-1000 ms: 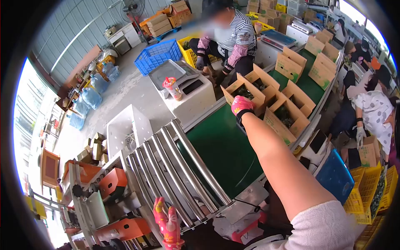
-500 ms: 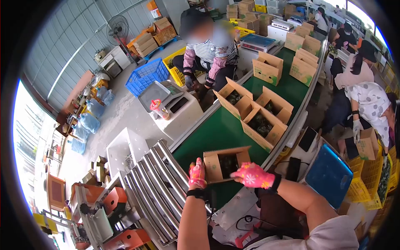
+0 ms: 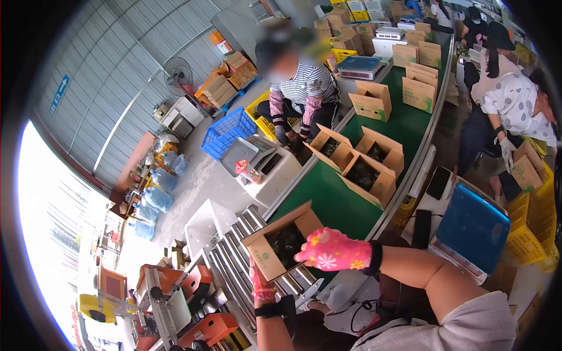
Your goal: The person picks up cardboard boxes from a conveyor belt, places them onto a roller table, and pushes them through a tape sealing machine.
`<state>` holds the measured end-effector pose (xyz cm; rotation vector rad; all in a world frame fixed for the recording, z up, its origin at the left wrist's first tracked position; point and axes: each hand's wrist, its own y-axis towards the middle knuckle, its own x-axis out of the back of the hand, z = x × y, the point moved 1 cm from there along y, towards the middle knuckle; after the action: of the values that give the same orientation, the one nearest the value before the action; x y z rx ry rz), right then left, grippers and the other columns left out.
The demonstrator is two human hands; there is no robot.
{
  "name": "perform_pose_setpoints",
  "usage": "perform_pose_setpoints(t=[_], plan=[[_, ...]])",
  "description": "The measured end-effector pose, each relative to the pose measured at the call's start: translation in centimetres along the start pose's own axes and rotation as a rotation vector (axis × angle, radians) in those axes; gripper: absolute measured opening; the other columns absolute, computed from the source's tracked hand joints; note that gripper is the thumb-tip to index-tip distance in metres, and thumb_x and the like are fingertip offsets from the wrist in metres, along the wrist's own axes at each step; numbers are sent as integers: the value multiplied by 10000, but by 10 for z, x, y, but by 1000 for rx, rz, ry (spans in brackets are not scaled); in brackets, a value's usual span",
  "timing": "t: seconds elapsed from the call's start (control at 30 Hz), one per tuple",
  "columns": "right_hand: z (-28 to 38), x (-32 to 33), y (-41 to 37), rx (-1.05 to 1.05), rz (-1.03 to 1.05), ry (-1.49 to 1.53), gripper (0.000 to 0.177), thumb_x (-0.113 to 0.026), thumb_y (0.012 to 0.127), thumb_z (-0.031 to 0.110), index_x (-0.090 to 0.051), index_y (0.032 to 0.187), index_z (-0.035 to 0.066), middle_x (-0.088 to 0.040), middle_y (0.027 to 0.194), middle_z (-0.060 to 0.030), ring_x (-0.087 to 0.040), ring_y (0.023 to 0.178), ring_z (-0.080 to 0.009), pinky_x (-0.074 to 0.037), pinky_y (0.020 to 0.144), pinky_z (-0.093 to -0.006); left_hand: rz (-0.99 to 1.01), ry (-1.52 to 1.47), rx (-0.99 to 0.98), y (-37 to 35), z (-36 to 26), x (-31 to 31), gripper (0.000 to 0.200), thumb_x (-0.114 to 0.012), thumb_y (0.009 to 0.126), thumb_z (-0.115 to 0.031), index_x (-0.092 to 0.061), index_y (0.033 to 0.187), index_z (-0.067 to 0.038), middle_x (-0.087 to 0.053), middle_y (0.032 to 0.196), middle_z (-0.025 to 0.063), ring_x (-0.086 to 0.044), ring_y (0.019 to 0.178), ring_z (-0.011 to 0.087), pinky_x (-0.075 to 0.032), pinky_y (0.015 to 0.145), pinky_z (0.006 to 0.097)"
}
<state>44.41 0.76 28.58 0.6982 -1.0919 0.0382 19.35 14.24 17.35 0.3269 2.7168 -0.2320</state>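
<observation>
An open cardboard box (image 3: 268,258) with dark green contents (image 3: 287,244) is tilted between my hands, over the steel rollers (image 3: 225,266) where they meet the green belt (image 3: 301,196). My left hand (image 3: 261,285), in a pink flowered glove, grips the box's left side; some of its fingers are hidden behind the cardboard. On the opposite side, my right hand (image 3: 335,250), in a matching glove, has its fingers closed at the box's near right rim. Its fingertips reach over the opening, and the thumb is not clear.
Further along the belt stand several open boxes (image 3: 370,178). A blue-topped scale (image 3: 471,228) lies to my right, near yellow crates (image 3: 527,234). Across the belt sits a co-worker (image 3: 304,88) beside a blue crate (image 3: 230,131). Orange-panelled machinery (image 3: 208,330) is at lower left.
The box has shifted left from the belt to over the rollers and is now tilted. Both hands have moved with it. My view has turned somewhat left.
</observation>
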Motion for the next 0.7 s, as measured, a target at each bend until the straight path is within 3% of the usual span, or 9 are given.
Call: perform_pose_setpoints(t=[0.1,0.17,0.27,0.4,0.47,0.5,0.6,0.63,0.7], plan=[[33,-18,38,48,87,75,271,-615,794,404,-651,794,135,-589,657,-63,-612,651,-291,-480,539,-431,-239,-27,48,-33,13,93,393,-419,994,-396,-513,1254,-117,-607,1046,34,-625,906,165,-519,765,330],[55,-25,56,76,205,123,382,-593,802,479,-658,736,108,-596,628,-84,-618,622,-309,-478,522,-438,-190,-71,-57,-51,8,116,458,-443,981,-429,-480,1316,-120,-602,1093,13,-603,954,141,-498,812,313],[87,-46,67,190,285,33,603,-535,777,639,-655,632,66,-591,588,-143,-624,601,-341,-474,514,-440,-216,-73,-126,-81,-40,73,511,-454,974,-450,-461,1351,-106,-590,1163,3,-581,998,127,-476,847,288],[76,-44,120,3,568,225,688,-438,831,680,-686,757,43,-650,734,-170,-642,753,-354,-494,681,-442,-122,-14,-30,-71,-45,101,403,-532,956,-310,-527,1263,-49,-589,1158,29,-562,1053,149,-451,906,295],[72,-47,141,-99,676,271,633,-550,760,673,-692,787,57,-668,796,-158,-648,820,-334,-495,717,-414,-72,-106,80,-59,-39,122,325,-522,956,-245,-523,1225,-63,-601,1098,33,-582,1017,160,-474,875,317],[64,-61,143,-101,665,370,552,-620,735,617,-695,810,75,-670,797,-147,-648,792,-329,-493,717,-415,2,-88,86,-66,-52,102,307,-518,956,-225,-519,1220,-68,-603,1088,34,-589,1002,162,-481,863,320],[65,-82,127,-90,282,170,452,-623,765,562,-694,859,126,-672,841,-119,-653,802,-276,-498,712,-418,-124,-129,53,-79,-54,93,287,-513,957,-204,-512,1211,-70,-605,1072,40,-599,975,165,-492,850,320],[69,-88,128,28,146,73,425,-665,761,481,-654,1032,154,-644,1019,-97,-621,961,-258,-481,796,-420,-131,-144,42,-83,-63,82,287,-513,957,-204,-512,1211,-70,-605,1072,40,-599,975,165,-492,850,320],[72,-88,126,206,-167,-170,490,-676,761,422,-572,1162,160,-554,1178,-60,-516,1134,-238,-410,939,-429,-233,-48,-34,-87,-74,61,339,-501,969,-214,-490,1266,-52,-591,1141,58,-581,1039,168,-472,901,316]])
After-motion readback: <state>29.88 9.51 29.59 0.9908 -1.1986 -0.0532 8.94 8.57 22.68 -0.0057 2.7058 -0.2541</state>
